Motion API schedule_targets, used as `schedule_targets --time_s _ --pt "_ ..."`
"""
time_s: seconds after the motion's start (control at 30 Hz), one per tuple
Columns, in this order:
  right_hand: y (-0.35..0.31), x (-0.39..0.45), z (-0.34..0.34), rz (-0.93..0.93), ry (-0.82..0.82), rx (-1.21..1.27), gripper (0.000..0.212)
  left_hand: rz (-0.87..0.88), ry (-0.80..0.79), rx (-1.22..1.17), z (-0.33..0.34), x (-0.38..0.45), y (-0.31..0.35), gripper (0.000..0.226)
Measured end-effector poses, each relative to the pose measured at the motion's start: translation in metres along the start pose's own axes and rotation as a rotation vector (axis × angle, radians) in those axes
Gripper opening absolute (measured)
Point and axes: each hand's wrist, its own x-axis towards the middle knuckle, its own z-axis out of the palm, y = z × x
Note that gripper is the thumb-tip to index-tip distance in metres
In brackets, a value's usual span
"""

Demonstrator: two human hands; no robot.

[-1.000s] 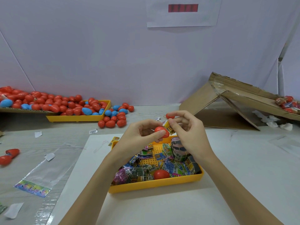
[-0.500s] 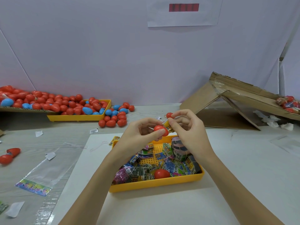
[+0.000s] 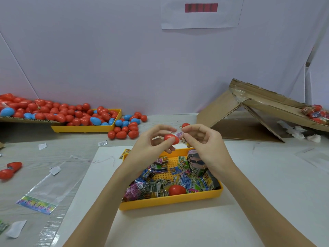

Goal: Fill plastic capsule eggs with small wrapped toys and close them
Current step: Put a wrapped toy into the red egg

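At far left of the frame I see two red egg halves (image 3: pixel 9 169) on the surface (image 3: pixel 267 184), with a clear plastic bag (image 3: pixel 44 189) just below them. Upper left: a cardboard sheet and a yellow tray (image 3: pixel 85 128) heaped with red and blue capsule eggs (image 3: pixel 53 113), more eggs spilled loose (image 3: pixel 124 130) beside the tray's right end. Centre frame, both hands up over the near yellow tray (image 3: pixel 170 200). My left hand (image 3: pixel 151 148) pinches a red egg half (image 3: pixel 171 139) between thumb and fingertips, other fingers loosely curled. My right hand (image 3: pixel 204 145) pinches a small wrapped toy (image 3: pixel 183 139) right against the egg half's open side; can't tell if the toy is inside yet. Another red egg piece (image 3: pixel 185 125) shows just behind the right fingers, can't tell if it's held or lying on the surface. Below the hands, the near tray holds a pile of wrapped toys (image 3: pixel 156 186), one red egg (image 3: pixel 177 190) near its front edge, and a banded stack of packets (image 3: pixel 195 163) at right. Right of the frame: a collapsed cardboard box (image 3: pixel 249 111) leaning like a tent, a bag of filled eggs (image 3: pixel 316 114) on top at far right.
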Motion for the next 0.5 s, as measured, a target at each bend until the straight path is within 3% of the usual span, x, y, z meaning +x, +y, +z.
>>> schedule_targets --time_s 0.1,0.23,0.33,0.5 --pt "0.000 -0.001 0.001 0.033 0.062 0.077 0.020 -0.068 0.049 -0.018 0.005 0.001 0.001 0.024" --pt "0.001 -0.004 0.007 0.035 0.082 0.069 0.022 -0.088 0.052 0.129 0.022 0.000 0.000 0.045" --pt "0.001 -0.005 0.010 0.041 0.082 0.074 0.018 -0.056 0.085 0.228 0.027 0.000 -0.005 0.027" --pt "-0.002 -0.006 0.010 0.015 0.073 0.071 0.016 -0.182 0.095 -0.039 0.018 -0.001 -0.005 0.021"
